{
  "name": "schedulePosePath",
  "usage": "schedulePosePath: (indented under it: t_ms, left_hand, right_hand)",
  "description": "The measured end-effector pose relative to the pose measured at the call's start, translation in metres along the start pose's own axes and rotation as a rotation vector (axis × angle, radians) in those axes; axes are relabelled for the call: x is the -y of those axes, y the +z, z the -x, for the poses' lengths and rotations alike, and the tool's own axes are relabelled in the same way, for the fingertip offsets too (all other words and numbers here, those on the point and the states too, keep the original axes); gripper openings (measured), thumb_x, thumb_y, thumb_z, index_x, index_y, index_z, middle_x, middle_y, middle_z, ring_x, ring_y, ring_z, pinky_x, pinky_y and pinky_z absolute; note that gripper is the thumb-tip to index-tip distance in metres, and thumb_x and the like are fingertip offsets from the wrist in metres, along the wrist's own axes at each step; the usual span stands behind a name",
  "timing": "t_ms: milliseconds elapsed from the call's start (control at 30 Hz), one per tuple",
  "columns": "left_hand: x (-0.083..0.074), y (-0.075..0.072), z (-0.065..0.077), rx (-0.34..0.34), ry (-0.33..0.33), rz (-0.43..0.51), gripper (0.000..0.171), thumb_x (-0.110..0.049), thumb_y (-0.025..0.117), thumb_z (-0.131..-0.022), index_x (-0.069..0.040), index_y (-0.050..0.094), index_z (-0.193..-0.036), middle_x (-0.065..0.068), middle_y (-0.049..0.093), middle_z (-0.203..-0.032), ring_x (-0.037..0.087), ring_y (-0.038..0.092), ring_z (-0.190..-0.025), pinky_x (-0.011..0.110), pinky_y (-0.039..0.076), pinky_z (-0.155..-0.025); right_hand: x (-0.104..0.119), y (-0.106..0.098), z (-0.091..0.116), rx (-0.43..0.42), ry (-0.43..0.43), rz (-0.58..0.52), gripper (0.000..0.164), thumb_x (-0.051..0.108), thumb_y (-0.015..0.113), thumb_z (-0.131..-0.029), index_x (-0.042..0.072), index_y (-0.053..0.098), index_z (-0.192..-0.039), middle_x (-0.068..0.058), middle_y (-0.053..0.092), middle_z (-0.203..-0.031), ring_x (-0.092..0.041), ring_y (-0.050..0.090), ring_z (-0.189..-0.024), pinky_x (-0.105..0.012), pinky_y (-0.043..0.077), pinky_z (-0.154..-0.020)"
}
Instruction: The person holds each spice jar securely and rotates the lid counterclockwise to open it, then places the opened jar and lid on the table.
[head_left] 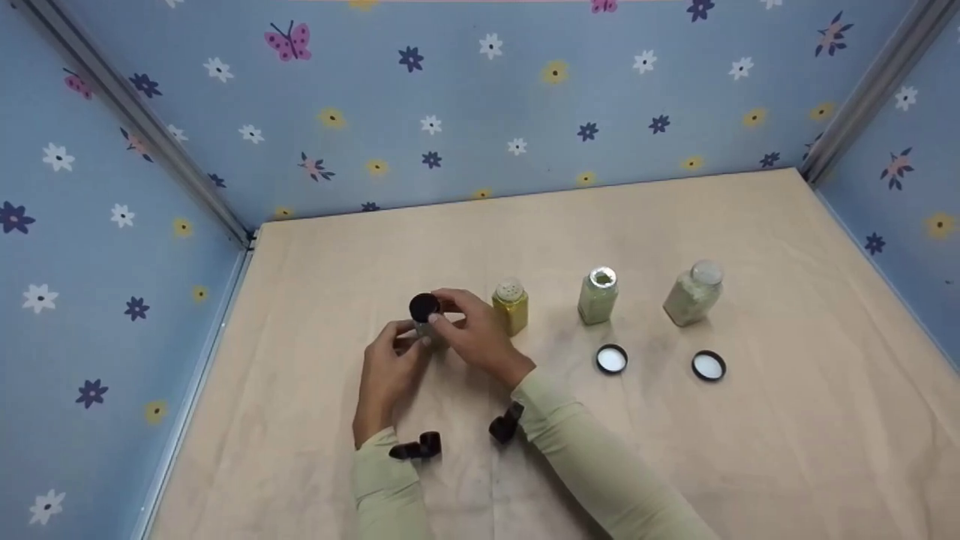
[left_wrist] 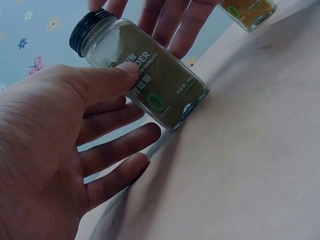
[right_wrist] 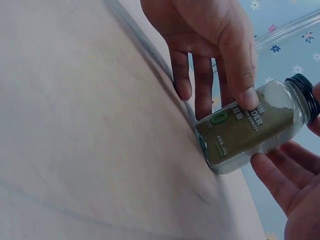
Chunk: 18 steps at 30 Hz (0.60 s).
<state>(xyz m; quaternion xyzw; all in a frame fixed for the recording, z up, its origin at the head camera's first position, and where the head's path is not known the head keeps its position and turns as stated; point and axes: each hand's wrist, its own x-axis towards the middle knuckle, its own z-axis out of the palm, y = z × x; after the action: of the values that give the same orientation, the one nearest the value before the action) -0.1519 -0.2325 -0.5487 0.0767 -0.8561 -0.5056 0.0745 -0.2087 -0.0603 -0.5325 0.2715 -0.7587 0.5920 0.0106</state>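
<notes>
A clear glass spice jar (left_wrist: 155, 75) of brownish-green powder, with a black screw cap (head_left: 424, 307), is between my hands at the left of the table. My left hand (head_left: 386, 367) grips its body, thumb across the printed label and lower fingers spread loosely. At the cap, my right hand (head_left: 480, 334) pinches with thumb and forefinger; its other fingers extend beside the glass. The cap sits on the jar's neck. Just right of the right hand stands a yellow spice jar (head_left: 511, 315) with a perforated shaker top.
Farther right stand a pale green jar (head_left: 598, 304) with a silvery rim and another pale green jar (head_left: 691, 296) with a whitish top. Two black caps (head_left: 612, 359) lie inside-up in front of them. Flower-patterned blue panels (head_left: 480, 97) bound the beige-covered table (head_left: 810, 315).
</notes>
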Motion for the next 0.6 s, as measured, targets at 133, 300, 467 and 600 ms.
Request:
schedulePosePath:
  t_ms: [133,300,467,600]
  left_hand:
    - [-0.0005,-0.0013,-0.0008,-0.005,0.009,0.005,0.031,-0.020,0.072,-0.093,-0.014,0.066,-0.124,0.005,0.067,-0.123,0.021,0.065,-0.103,0.041,0.050,-0.093]
    - [-0.0007,-0.0014,0.0001,0.004,-0.001,-0.001,0.033,-0.020,0.071,-0.094,-0.013,0.065,-0.125,0.006,0.066,-0.125,0.021,0.065,-0.106,0.041,0.050,-0.095]
    - [-0.0014,-0.0012,-0.0001,0.004,-0.017,-0.002,0.033,-0.019,0.070,-0.095,-0.013,0.065,-0.126,0.006,0.065,-0.126,0.021,0.064,-0.107,0.041,0.049,-0.096]
    - [-0.0014,-0.0006,-0.0010,0.002,-0.018,0.001,0.034,-0.019,0.072,-0.094,-0.013,0.065,-0.126,0.007,0.066,-0.126,0.022,0.065,-0.107,0.041,0.050,-0.096]
  right_hand:
    - [0.0006,-0.0012,-0.0014,0.037,-0.005,0.029,0.047,0.033,0.066,-0.098,0.010,0.058,-0.138,-0.005,0.061,-0.129,-0.013,0.059,-0.114,-0.028,0.056,-0.083]
    - [0.0003,-0.0054,-0.0018,0.066,-0.016,0.083,0.051,0.036,0.063,-0.100,0.008,0.056,-0.142,-0.005,0.060,-0.135,-0.012,0.059,-0.117,-0.024,0.055,-0.082]
    - [-0.0001,-0.0070,-0.0014,0.066,-0.008,0.052,0.050,0.034,0.061,-0.101,0.009,0.055,-0.143,-0.003,0.062,-0.134,-0.011,0.060,-0.119,-0.024,0.055,-0.084]
    - [-0.0006,-0.0066,-0.0015,0.051,0.000,0.017,0.045,0.033,0.062,-0.101,0.011,0.057,-0.140,-0.003,0.065,-0.130,-0.012,0.061,-0.118,-0.028,0.055,-0.084]
